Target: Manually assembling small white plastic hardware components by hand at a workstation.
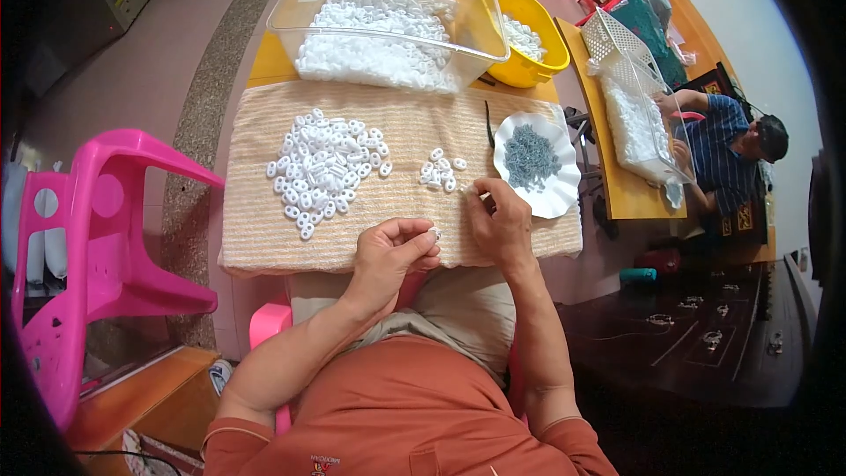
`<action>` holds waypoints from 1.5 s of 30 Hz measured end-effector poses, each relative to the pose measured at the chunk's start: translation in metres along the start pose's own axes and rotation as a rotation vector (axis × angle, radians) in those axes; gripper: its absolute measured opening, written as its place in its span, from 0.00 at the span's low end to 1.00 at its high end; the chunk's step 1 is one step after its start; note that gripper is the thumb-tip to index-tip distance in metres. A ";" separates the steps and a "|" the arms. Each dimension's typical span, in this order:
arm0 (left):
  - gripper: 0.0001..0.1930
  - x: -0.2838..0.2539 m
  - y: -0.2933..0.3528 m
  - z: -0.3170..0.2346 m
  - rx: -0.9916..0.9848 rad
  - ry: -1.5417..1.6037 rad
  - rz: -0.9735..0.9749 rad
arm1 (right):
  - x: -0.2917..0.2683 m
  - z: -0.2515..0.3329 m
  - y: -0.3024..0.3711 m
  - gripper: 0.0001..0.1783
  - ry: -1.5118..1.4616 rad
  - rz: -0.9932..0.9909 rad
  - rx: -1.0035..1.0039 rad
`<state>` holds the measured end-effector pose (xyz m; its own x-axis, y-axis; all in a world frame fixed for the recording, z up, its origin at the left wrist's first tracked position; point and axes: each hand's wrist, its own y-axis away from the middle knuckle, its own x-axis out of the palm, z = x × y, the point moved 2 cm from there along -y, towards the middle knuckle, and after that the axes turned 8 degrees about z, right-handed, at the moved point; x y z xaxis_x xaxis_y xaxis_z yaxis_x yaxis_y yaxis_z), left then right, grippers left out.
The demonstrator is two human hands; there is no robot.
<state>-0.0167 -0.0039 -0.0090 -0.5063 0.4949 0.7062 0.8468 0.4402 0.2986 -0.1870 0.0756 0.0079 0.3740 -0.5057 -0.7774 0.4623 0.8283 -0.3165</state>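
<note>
and here's my left hand [397,251], thumb and fingers closed on a small white piece [435,234], right at the near edge of the striped towel [405,119] that covers the counter [266,62]! over on the right, my right hand [500,222] has its thumb and forefinger curled narrow above the towel; whether anything tiny sits between those tips, i cannot tell. just beyond them lies a little cluster of white pieces [441,169], and away to the left a big heap of white pieces [322,163], rounded ovals with two holes showing on many. to the right, a white plate [560,198] with a wavy rim holds a mound of small grey bits [530,157], a thin black strip [489,123] just left of it. at the far side, the clear bin [476,62] is loaded with white pieces, the yellow basin [551,73] beside it on the right. farther right, a co-worker in a striped shirt [727,150] reaches into another clear bin [665,163]; on the left, a pink chair [128,203].
</note>
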 end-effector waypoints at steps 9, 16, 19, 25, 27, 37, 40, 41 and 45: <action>0.07 0.000 0.000 0.000 0.006 0.014 -0.002 | 0.000 -0.008 0.006 0.04 -0.430 0.024 0.182; 0.08 -0.001 -0.001 -0.001 0.014 0.002 0.014 | -0.001 -0.005 0.013 0.06 -0.828 0.169 0.375; 0.07 -0.002 -0.001 -0.002 0.001 0.008 0.012 | -0.001 -0.001 0.016 0.07 -0.861 0.188 0.410; 0.07 -0.002 -0.001 -0.001 0.011 0.018 0.019 | 0.004 -0.002 0.020 0.10 -0.942 0.209 0.376; 0.07 -0.002 -0.001 -0.001 0.012 0.030 0.021 | 0.006 -0.002 0.020 0.10 -0.966 0.215 0.375; 0.07 -0.002 -0.001 -0.001 0.005 0.015 0.007 | 0.009 -0.004 0.023 0.13 -0.978 0.278 0.430; 0.07 -0.002 -0.001 -0.001 0.000 0.007 0.002 | 0.007 -0.002 0.022 0.12 -0.969 0.279 0.432; 0.07 -0.002 -0.001 -0.001 0.002 0.008 0.003 | 0.007 -0.001 0.022 0.12 -0.959 0.279 0.430; 0.08 0.000 0.000 -0.002 0.013 0.023 0.002 | 0.008 -0.001 0.024 0.12 -0.940 0.297 0.419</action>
<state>-0.0166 -0.0053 -0.0079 -0.5006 0.4782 0.7216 0.8455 0.4489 0.2891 -0.1743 0.0920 -0.0063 0.9035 -0.4286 -0.0057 0.4234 0.8903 0.1674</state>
